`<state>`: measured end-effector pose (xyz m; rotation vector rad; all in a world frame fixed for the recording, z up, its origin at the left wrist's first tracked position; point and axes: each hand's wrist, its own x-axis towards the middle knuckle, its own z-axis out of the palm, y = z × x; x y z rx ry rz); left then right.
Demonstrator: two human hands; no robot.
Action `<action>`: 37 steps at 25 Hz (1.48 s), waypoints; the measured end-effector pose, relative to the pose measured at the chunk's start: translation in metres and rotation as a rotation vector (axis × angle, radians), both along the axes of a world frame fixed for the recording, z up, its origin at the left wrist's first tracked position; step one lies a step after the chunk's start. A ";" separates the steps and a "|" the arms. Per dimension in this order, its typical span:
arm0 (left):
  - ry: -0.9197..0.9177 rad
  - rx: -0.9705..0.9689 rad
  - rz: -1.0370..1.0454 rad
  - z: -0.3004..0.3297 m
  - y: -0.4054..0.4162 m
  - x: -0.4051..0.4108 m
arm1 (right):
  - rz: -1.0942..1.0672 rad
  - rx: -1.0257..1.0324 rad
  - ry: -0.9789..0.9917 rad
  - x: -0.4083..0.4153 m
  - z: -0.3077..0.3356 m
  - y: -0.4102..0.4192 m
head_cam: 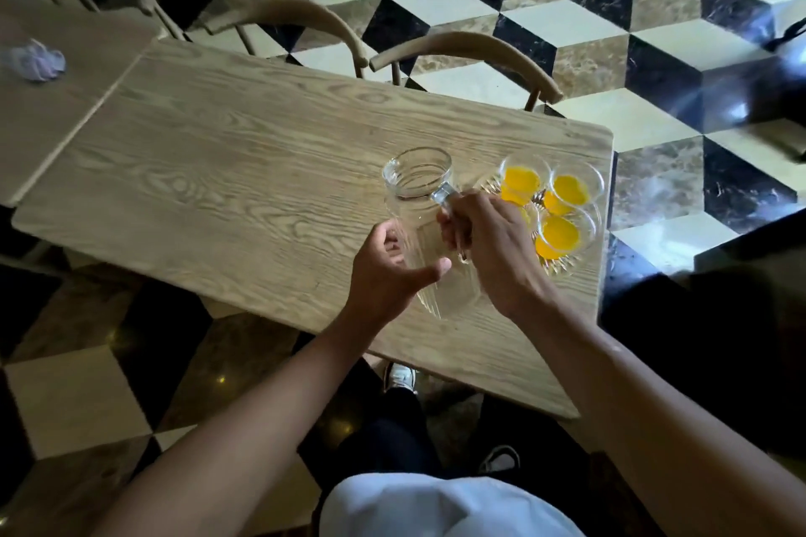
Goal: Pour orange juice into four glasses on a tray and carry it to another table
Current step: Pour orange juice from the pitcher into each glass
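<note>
Orange juice (558,231) is being held in four glasses (575,187), which are being carried by a clear tray (562,268) at the right end of the counter (218,187). A clear, empty-looking pitcher (418,177) is being gripped just left of the tray. Its handle (445,192) is being clasped by the right hand (493,249), and its lower body is being cupped by the curled fingers of the left hand (388,270). Whether its base is being rested on the counter cannot be told.

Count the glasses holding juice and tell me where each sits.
3 glasses show plainly, all on the tray: far-left glass, far-right glass, near glass. The right hand, gripping the pitcher, may hide a fourth.
</note>
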<state>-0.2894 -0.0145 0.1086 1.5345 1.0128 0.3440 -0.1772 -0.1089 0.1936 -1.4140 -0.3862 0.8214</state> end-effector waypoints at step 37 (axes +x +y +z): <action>-0.029 0.244 -0.872 -0.048 0.243 0.131 | -0.136 -0.326 -0.412 0.020 -0.061 0.118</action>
